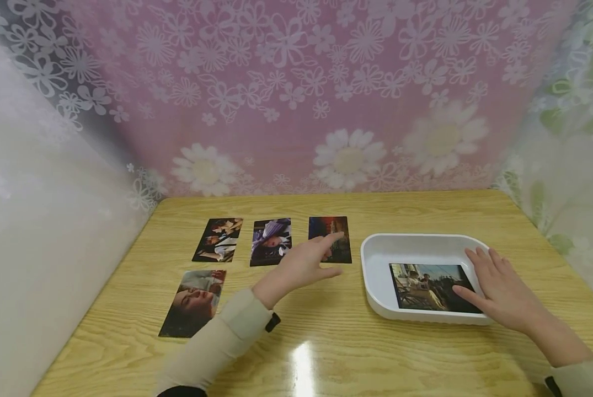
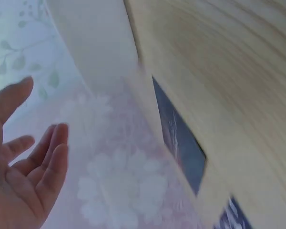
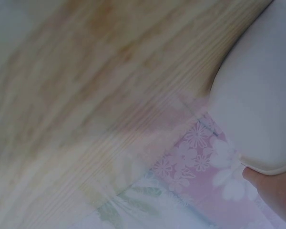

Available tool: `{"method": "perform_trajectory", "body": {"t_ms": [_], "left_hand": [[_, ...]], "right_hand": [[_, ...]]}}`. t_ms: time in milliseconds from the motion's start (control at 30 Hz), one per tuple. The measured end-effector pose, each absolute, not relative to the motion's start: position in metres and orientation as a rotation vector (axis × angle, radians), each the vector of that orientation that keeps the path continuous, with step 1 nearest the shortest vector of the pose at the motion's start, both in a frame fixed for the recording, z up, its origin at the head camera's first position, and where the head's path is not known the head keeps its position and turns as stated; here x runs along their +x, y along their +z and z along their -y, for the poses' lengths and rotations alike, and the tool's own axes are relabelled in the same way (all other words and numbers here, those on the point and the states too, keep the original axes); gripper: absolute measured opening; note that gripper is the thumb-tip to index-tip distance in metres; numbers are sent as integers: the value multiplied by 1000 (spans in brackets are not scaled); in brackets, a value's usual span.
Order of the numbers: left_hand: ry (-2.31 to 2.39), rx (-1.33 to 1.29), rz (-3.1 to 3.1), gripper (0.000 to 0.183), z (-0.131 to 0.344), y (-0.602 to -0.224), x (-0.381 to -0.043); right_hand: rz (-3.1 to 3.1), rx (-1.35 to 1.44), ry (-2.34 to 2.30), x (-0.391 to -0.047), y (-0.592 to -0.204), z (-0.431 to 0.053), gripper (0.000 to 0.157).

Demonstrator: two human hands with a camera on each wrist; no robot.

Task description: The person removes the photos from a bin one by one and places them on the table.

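Note:
My left hand (image 1: pixel 301 269) hovers over the table beside a dark red-and-blue photo card (image 1: pixel 345 251), covering part of it in the head view. Its fingers are loosely spread with nothing between them, as the left hand (image 2: pixel 26 167) in the left wrist view also shows. At the right end of a white plastic tray (image 1: pixel 375 298), my right hand (image 1: pixel 509 292) rests over the rim, fingers extended and thumb reaching inward over a photo card with two figures outdoors (image 1: pixel 425 289). That card lies flat inside the tray. One finger (image 3: pixel 260 179) touches the tray's edge in the right wrist view.
Left of the dark card lie a card with a purple hat (image 1: pixel 270 242) and a card with several figures (image 1: pixel 219 241). Nearer me is a card showing a reclining face (image 1: pixel 194 303). A pink floral cloth (image 1: pixel 276 110) hangs behind the wooden table (image 1: pixel 336 353).

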State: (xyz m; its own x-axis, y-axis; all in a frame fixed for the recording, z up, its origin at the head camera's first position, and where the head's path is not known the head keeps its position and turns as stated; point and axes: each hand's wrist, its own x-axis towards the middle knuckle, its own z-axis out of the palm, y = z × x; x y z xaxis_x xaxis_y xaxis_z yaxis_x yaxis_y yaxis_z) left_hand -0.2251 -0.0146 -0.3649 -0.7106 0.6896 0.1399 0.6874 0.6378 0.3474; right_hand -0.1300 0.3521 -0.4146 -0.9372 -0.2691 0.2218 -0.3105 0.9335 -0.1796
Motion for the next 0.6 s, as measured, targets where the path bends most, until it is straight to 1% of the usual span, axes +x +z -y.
{"method": "perform_trajectory", "body": {"t_ms": [167,400,600], "left_hand": [[675,1238,-2860,65,-32,-374,-230],[653,1283,-2791,57,-82,-382,-231],[535,1292,-2732,62,-112,-387,-234]], "right_hand": [[2905,428,318,-130,-414,-352,82],[2912,412,305,-130,-413,-353,82],[2902,423,298,-130,-414,-353,80]]}}
